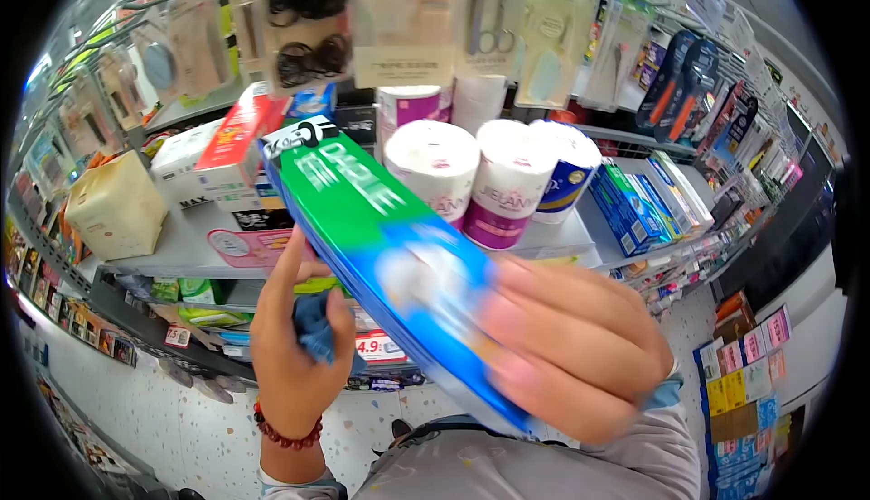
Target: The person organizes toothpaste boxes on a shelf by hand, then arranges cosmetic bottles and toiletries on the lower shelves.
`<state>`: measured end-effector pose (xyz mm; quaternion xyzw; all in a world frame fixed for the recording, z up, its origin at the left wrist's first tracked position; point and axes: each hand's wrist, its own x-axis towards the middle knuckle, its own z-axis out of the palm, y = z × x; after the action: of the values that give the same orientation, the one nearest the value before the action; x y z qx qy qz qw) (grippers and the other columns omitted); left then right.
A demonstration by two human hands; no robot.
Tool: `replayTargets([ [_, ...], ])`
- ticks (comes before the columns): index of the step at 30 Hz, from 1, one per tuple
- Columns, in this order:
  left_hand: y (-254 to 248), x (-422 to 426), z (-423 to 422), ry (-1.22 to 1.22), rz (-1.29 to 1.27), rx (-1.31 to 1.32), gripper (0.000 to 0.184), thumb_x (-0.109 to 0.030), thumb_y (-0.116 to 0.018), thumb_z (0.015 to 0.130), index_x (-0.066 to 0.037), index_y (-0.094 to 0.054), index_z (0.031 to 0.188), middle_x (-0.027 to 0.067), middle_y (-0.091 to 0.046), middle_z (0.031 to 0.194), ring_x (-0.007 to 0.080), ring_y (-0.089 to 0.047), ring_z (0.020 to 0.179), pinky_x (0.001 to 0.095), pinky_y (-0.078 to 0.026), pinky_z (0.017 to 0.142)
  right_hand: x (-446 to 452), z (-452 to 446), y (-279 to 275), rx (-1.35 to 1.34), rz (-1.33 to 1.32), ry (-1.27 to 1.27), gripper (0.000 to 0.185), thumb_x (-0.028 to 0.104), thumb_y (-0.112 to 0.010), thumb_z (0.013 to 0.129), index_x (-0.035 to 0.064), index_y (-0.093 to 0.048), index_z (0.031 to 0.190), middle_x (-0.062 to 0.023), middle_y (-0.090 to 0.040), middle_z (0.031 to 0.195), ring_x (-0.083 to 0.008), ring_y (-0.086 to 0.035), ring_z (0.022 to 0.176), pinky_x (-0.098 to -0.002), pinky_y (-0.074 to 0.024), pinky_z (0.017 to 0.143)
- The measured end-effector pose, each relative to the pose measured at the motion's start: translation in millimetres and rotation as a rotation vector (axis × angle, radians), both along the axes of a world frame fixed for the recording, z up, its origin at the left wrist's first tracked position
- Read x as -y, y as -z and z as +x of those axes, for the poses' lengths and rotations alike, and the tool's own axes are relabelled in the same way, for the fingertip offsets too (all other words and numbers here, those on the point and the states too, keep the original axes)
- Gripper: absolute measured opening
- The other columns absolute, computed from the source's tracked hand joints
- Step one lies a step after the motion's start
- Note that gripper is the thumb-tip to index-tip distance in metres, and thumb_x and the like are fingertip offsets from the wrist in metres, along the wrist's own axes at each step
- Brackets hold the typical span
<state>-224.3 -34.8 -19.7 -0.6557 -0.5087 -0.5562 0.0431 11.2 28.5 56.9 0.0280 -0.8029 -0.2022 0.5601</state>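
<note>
A green and blue Darlie toothpaste box [349, 197] slants across the middle of the view, its near end blurred by motion. My right hand [580, 346] grips that near end, fingers over the top face. My left hand [304, 337] is closed around a crumpled dark blue cloth [316, 328]. Its index finger points up beside the left edge of the box; whether it touches the box I cannot tell. Behind the box, white and purple paper rolls [510, 183] stand upright on the grey shelf [181, 246].
Red and white boxes [237, 142] and a cream box [116, 206] sit on the shelf at the left. Blue toothpaste boxes [627, 203] lie at the right. Packaged hair ties [308, 29] and other packs hang above. A stacked display [743, 373] stands on the floor at right.
</note>
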Motion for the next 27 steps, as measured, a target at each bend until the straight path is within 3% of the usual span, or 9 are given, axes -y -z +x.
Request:
replayTargets([
  [3, 5.1, 12.1, 14.9, 0.107, -0.045, 0.044, 0.050, 0.001, -0.065, 0.095, 0.009, -0.055, 0.143, 0.0182, -0.074, 0.107, 0.0203, -0.072, 0.092, 0.0336, -0.057, 0.083, 33.4, 46.7, 46.3, -0.331, -0.219, -0.069, 0.024, 0.013, -0.066, 0.101, 0.0028, -0.054, 0.120, -0.0201, -0.065, 0.116, -0.0415, -0.071, 0.109, -0.0457, -0.0648, 0.095],
  [7, -1.1, 5.9, 64.7, 0.926, -0.455, 0.678, 0.058, -0.007, -0.072, 0.095, 0.009, -0.051, 0.147, 0.0250, -0.074, 0.118, 0.0253, -0.072, 0.108, 0.0338, -0.058, 0.088, 40.2, 125.2, 89.4, -0.430, -0.392, -0.124, 0.027, 0.011, -0.070, 0.100, 0.0047, -0.051, 0.118, -0.0220, -0.063, 0.115, -0.0477, -0.069, 0.112, -0.0508, -0.0662, 0.094],
  [10, 24.2, -25.8, 115.8, 1.259, -0.571, 0.713, 0.075, -0.008, -0.079, 0.092, 0.010, -0.042, 0.155, 0.0267, -0.062, 0.140, 0.0308, -0.065, 0.127, 0.0384, -0.052, 0.103, 39.4, 164.6, 123.8, -0.458, -0.549, -0.154, 0.030, 0.009, -0.073, 0.097, 0.0045, -0.052, 0.117, -0.0250, -0.062, 0.116, -0.0520, -0.070, 0.111, -0.0561, -0.0647, 0.096],
  [15, 41.5, -50.7, 197.3, 1.226, -1.120, 0.769, 0.069, -0.014, -0.083, 0.094, 0.005, -0.048, 0.150, 0.0167, -0.060, 0.144, 0.0203, -0.058, 0.128, 0.0379, -0.044, 0.112, 50.2, 228.2, 166.3, -0.366, -0.878, -0.195, 0.047, -0.005, -0.086, 0.083, 0.0028, -0.059, 0.120, -0.0279, -0.063, 0.129, -0.0566, -0.066, 0.120, -0.0642, -0.0589, 0.100],
  [17, 60.1, -62.8, 230.3, 1.175, -1.057, 0.892, 0.064, -0.015, -0.082, 0.096, 0.003, -0.050, 0.148, 0.0160, -0.060, 0.144, 0.0206, -0.058, 0.129, 0.0381, -0.045, 0.112, 49.9, 243.6, 184.3, -0.540, -1.038, -0.367, 0.049, -0.003, -0.088, 0.083, 0.0028, -0.061, 0.124, -0.0283, -0.063, 0.131, -0.0524, -0.067, 0.122, -0.0614, -0.0572, 0.103],
  [18, 65.8, -67.8, 243.3, 1.187, -1.054, 0.922, 0.062, -0.017, -0.080, 0.098, 0.002, -0.049, 0.148, 0.0157, -0.060, 0.144, 0.0210, -0.059, 0.129, 0.0386, -0.046, 0.111, 52.3, 256.8, 190.1, -0.537, -1.123, -0.325, 0.052, -0.007, -0.087, 0.082, 0.0030, -0.057, 0.123, -0.0275, -0.065, 0.129, -0.0454, -0.066, 0.126, -0.0555, -0.0561, 0.107],
  [19, 70.0, -73.4, 255.3, 1.187, -1.070, 0.926, 0.062, -0.017, -0.080, 0.098, 0.002, -0.049, 0.148, 0.0157, -0.060, 0.144, 0.0210, -0.059, 0.129, 0.0386, -0.046, 0.111, 53.5, 264.6, 194.7, -0.546, -1.134, -0.317, 0.052, -0.007, -0.087, 0.082, 0.0030, -0.057, 0.123, -0.0275, -0.065, 0.129, -0.0454, -0.066, 0.126, -0.0555, -0.0561, 0.107],
  [23, 76.9, -91.6, 295.0, 1.143, -0.881, 0.781, 0.058, -0.013, -0.075, 0.100, 0.005, -0.048, 0.148, 0.0170, -0.064, 0.140, 0.0224, -0.061, 0.129, 0.0393, -0.047, 0.111, 56.4, 282.5, 207.1, -0.678, -1.621, -0.158, 0.054, -0.005, -0.082, 0.087, 0.0047, -0.046, 0.125, -0.0188, -0.068, 0.120, -0.0209, -0.068, 0.111, -0.0375, -0.0541, 0.098],
  [27, 73.4, -104.9, 319.0, 1.028, -0.879, 0.684, 0.056, -0.011, -0.073, 0.101, 0.008, -0.048, 0.147, 0.0164, -0.066, 0.135, 0.0218, -0.064, 0.123, 0.0366, -0.049, 0.107, 49.1, 297.9, 208.2, -0.680, -1.901, -0.340, 0.059, 0.003, -0.080, 0.092, 0.0042, -0.044, 0.138, -0.0117, -0.069, 0.110, -0.0162, -0.068, 0.105, -0.0351, -0.0539, 0.095],
])
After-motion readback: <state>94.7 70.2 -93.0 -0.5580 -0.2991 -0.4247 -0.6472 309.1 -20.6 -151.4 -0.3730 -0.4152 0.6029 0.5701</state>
